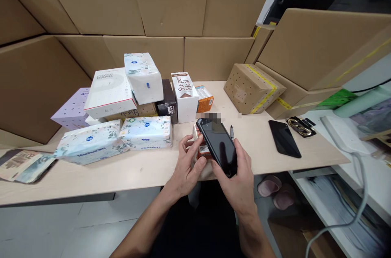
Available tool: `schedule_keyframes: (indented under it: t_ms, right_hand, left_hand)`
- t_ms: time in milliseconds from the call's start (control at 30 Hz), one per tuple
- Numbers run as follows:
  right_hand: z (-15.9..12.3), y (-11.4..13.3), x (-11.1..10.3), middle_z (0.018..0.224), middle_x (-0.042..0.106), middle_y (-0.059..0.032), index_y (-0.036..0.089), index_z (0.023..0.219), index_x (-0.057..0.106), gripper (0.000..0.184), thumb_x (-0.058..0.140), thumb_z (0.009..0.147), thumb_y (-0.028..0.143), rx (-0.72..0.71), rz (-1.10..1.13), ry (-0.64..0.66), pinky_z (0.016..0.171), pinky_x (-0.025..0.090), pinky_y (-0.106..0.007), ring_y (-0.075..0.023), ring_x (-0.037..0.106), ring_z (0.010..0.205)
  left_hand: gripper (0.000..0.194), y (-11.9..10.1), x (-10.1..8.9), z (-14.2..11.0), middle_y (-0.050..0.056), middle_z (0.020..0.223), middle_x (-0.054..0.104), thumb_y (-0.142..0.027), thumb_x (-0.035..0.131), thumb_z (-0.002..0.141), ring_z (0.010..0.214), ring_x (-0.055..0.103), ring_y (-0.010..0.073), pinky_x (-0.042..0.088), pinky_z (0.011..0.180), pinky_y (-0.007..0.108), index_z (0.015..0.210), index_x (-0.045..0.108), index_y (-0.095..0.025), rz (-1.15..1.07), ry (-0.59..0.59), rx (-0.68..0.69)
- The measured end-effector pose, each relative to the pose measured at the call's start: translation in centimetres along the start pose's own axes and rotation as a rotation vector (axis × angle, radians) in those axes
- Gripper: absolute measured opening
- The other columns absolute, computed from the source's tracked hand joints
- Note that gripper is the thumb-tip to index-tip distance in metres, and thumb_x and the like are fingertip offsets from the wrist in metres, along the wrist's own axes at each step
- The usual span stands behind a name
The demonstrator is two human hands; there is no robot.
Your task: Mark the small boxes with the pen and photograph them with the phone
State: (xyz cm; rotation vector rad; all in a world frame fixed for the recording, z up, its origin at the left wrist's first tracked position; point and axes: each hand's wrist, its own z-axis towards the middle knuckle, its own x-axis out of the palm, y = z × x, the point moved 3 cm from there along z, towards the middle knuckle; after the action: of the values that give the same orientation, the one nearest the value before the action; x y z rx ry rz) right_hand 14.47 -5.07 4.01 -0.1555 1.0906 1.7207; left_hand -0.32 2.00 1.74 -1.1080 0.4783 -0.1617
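A black smartphone (220,146) is held tilted above the front of the table, its dark screen up. My right hand (236,182) grips its lower right corner, with the thumb along the bottom edge and the fingers on the right side. My left hand (187,166) is curled at the phone's left edge, index fingertip against it and thumb lower down. Partly hidden behind the phone and left fingers is a small red and white box (204,152). A pen (231,132) lies just beyond the phone's right side.
Tissue packs (146,140), a power bank box (108,91) and a white Super Meal box (186,103) crowd the left and middle. Banknotes (26,166) lie far left. On the right are another black phone (284,139), a coiled cable (301,127) and a dotted carton (252,87).
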Motion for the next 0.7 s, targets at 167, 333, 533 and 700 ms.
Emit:
schedule_keyframes:
  t_ms: [167,333,533,700]
  right_hand:
    - [-0.14,0.0,0.22,0.141,0.054,-0.019,0.019,0.154,0.032,0.076,0.066,0.088,0.039,0.002,-0.013,-0.006,0.105,0.048,-0.054,-0.0307,0.051,0.131]
    - [-0.24,0.06,0.35,0.142,0.053,-0.0181,0.02,0.154,0.032,0.076,0.066,0.089,0.04,0.005,-0.026,-0.013,0.104,0.048,-0.055,-0.0308,0.051,0.131]
    - [-0.15,0.13,0.29,0.142,0.053,-0.0176,0.021,0.154,0.031,0.075,0.064,0.09,0.042,-0.004,-0.031,-0.006,0.104,0.048,-0.054,-0.0307,0.05,0.131]
    - [0.01,0.29,0.25,0.142,0.053,-0.0171,0.022,0.153,0.031,0.075,0.065,0.089,0.041,0.006,-0.03,0.003,0.103,0.048,-0.054,-0.0308,0.051,0.131]
  left_hand:
    - [0.054,0.07,-0.06,-0.07,0.009,0.149,0.032,-0.05,0.042,0.102,0.147,0.022,0.0249,0.023,0.123,0.049,0.154,0.032,-0.037,0.034,0.006,-0.022]
    - [0.053,0.02,-0.13,-0.12,0.008,0.149,0.032,-0.05,0.041,0.102,0.147,0.022,0.0246,0.023,0.123,0.048,0.153,0.032,-0.039,0.055,0.0,-0.016]
    - [0.054,0.0,-0.15,-0.09,0.007,0.149,0.028,-0.049,0.041,0.102,0.147,0.021,0.0249,0.025,0.123,0.048,0.154,0.031,-0.039,0.055,-0.009,-0.032]
    - [0.056,-0.02,-0.19,-0.14,0.008,0.148,0.026,-0.05,0.043,0.101,0.147,0.021,0.0264,0.025,0.123,0.05,0.154,0.03,-0.037,0.04,-0.021,-0.045]
